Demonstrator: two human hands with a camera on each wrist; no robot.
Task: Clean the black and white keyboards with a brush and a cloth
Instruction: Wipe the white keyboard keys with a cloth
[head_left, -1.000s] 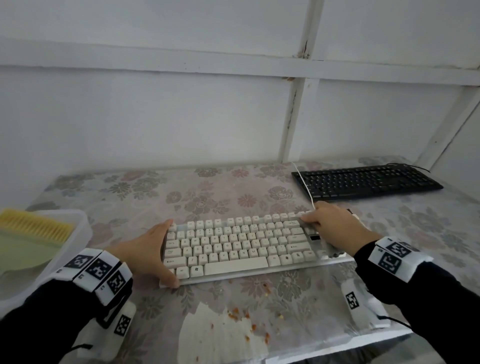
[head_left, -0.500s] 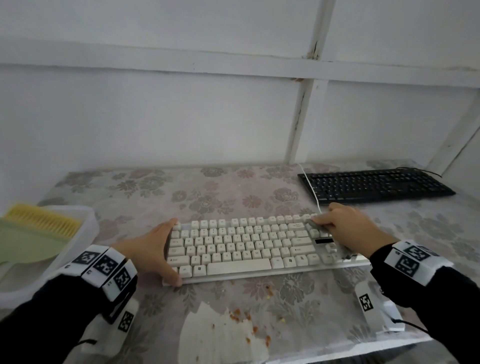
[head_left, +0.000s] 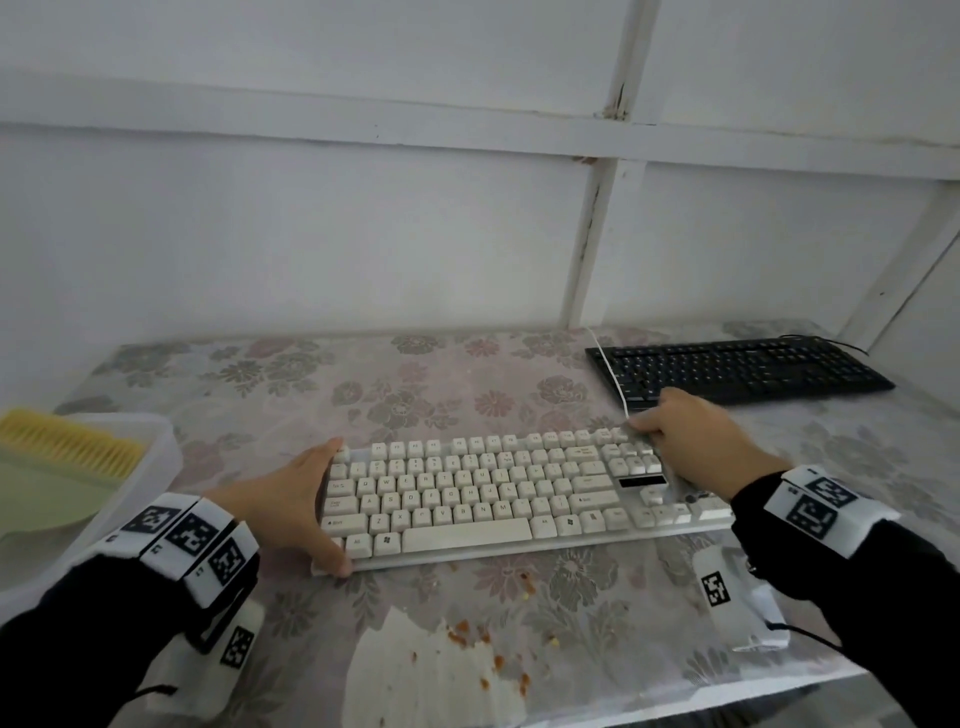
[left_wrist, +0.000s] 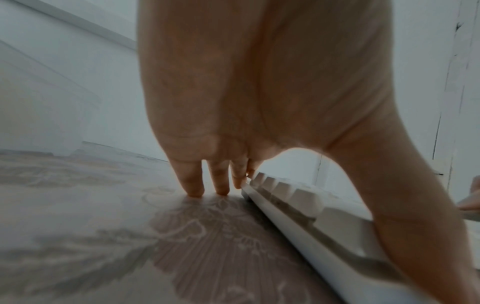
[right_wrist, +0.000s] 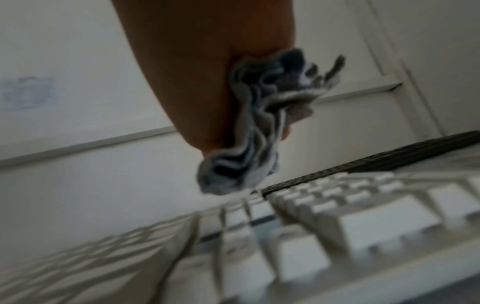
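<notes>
White keyboard (head_left: 519, 499) lies flat near the front of the bench (head_left: 415, 384), and the black keyboard (head_left: 737, 370) waits well apart at the far right. Compared with 1 second ago, the right hand (head_left: 691, 441) has moved a little toward the far right corner of the keys, its fingers curled tight around a crumpled grey cloth (right_wrist: 259, 131). I judge that wiping of this keyboard goes on and is not finished. The left hand (head_left: 291, 504) has stayed on the left end, fingers straight along the edge and thumb at the front corner, steadying it. The yellow brush (head_left: 67, 449) rests in a tray (head_left: 156, 462). Key legends are too small to read surely; no brand is visible.
</notes>
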